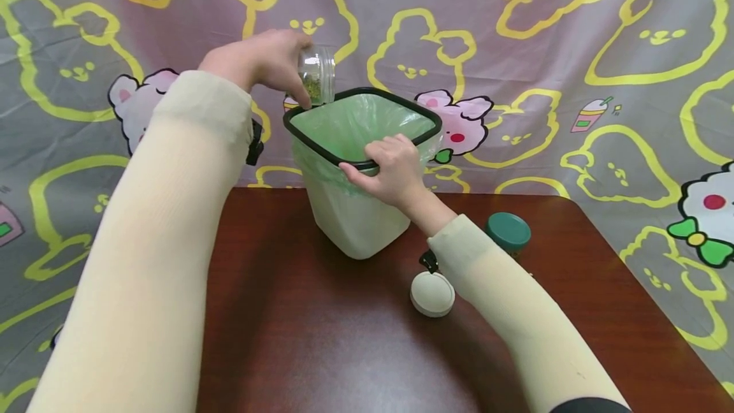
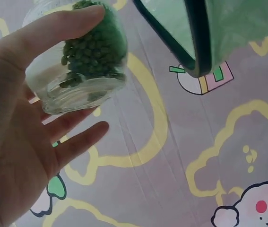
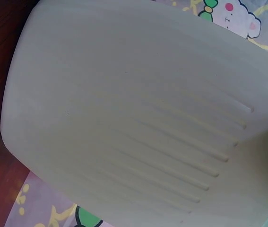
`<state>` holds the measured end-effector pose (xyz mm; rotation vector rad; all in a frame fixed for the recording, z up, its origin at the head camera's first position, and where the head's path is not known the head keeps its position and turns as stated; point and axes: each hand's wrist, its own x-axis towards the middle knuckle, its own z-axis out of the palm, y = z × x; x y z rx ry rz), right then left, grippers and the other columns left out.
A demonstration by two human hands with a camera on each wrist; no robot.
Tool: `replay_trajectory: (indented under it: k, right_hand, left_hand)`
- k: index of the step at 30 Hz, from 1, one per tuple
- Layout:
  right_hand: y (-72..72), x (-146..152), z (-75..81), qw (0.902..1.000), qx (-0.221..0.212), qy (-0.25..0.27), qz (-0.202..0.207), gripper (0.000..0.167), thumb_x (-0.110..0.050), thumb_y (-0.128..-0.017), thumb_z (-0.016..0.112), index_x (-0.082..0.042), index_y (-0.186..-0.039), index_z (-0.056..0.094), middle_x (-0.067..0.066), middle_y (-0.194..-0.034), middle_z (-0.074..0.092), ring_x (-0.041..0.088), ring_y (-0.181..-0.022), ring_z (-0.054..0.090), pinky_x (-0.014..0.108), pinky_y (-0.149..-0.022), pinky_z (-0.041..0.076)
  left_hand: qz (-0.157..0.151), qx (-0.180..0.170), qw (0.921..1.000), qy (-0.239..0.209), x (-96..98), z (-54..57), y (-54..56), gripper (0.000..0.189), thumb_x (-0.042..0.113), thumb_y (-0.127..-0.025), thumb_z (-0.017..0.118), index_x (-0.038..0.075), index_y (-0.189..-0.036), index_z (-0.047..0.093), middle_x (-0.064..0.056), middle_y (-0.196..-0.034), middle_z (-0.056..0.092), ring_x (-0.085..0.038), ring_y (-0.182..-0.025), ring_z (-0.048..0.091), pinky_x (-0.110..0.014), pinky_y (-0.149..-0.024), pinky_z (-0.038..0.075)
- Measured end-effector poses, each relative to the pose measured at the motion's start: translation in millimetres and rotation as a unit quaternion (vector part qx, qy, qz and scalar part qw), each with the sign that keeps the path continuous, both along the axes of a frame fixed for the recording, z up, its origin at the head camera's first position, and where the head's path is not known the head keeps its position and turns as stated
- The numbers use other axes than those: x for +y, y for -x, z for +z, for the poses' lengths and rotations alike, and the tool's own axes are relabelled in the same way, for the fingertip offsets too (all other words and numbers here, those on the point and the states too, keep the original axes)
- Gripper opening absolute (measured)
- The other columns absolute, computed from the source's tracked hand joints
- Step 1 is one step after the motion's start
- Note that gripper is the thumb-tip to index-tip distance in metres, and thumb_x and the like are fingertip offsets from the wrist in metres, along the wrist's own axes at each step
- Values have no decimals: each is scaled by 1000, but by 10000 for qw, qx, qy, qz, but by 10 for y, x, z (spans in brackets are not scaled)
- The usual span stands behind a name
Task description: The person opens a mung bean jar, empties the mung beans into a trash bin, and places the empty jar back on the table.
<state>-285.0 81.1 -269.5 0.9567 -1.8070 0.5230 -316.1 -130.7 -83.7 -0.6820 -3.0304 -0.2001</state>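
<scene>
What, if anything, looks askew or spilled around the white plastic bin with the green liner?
Only the clear cylindrical jar of small green pellets looks odd: the left hand holds it sideways, not upright, near the black rim of the bin. No spill shows.

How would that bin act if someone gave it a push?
The bin would probably tip if pushed near the top, since it narrows toward its base. Its ridged wall looks like moulded plastic, so it's likely light for its size. The thin, wrinkled green liner would probably just crumple.
</scene>
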Motion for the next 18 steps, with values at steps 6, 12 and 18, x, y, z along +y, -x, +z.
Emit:
replay_trajectory:
  k: [6, 12, 18]
  right_hand:
    - [4, 17, 2, 10000, 17, -38, 6, 55, -49, -88, 60, -12, -53, 38, -1, -49, 36, 19, -47, 40, 37, -54, 33]
    - [-1, 20, -11, 10000, 11, -59, -32, 55, -49, -89, 59, -12, -53, 37, -1, -49, 35, 19, -47, 39, 37, -54, 32]
    - [-5, 15, 1, 10000, 72, 1, -16, 56, -50, -89, 58, -12, -53, 36, -2, -49, 35, 19, -46, 39, 36, -53, 31]
  left_hand:
    - [40, -103, 9999, -20, 9, -5, 3, 101, 25, -73, 83, -3, -150, 24, -25, -132, 47, -38, -112, 47, -52, -95, 41]
    - [13, -73, 10000, 2, 2, 1, 12, 103, 26, -73, 82, -4, -150, 22, -26, -135, 45, -39, -115, 45, -53, -97, 39]
    - [1, 44, 10000, -76, -3, 5, 18, 103, 26, -73, 83, -3, -151, 21, -25, -134, 46, -39, -116, 46, -52, -97, 38]
